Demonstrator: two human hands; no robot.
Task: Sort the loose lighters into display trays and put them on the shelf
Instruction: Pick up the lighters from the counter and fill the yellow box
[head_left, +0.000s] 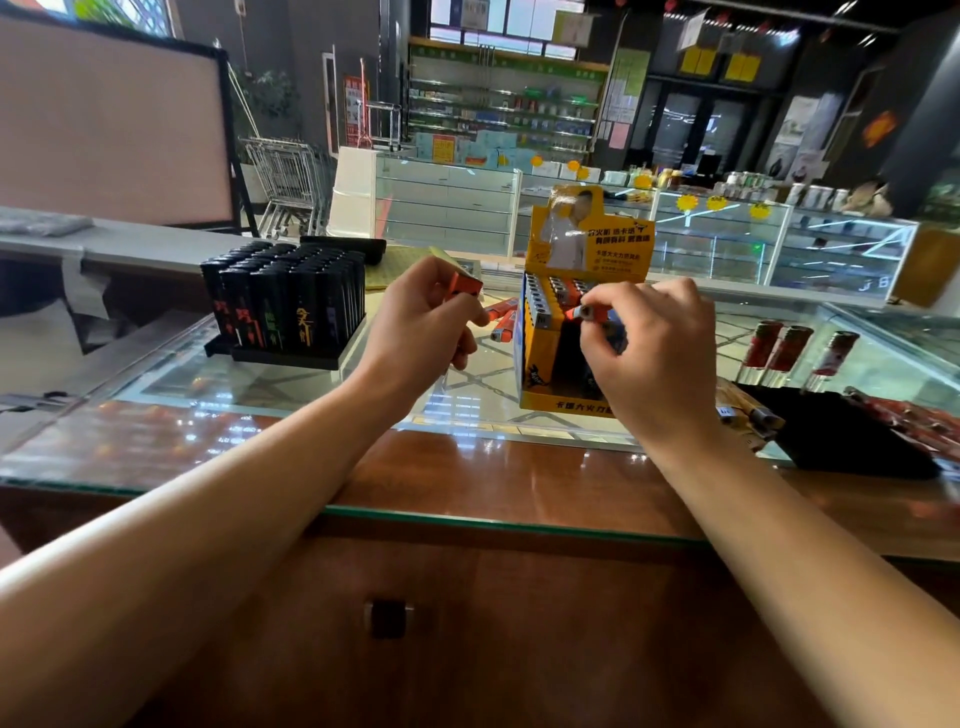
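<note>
A yellow cardboard display tray (540, 364) stands on the glass counter, partly filled with lighters along its back rows. My right hand (649, 353) pinches an orange lighter (589, 312) just above the tray's front. To the left, my left hand (421, 322) grips several orange lighters (462, 286), one end sticking up past the fingers. Two more orange lighters (504, 319) lie on the glass between my hands. A black tray (291, 358) full of black lighters (285, 296) stands at the left.
The glass counter top (311, 395) has a wooden front edge. A black cloth (841, 431) at the right carries more loose red lighters (914, 415). Three red lighters (795, 348) stand upright near it. Glass showcases and shelves stand behind.
</note>
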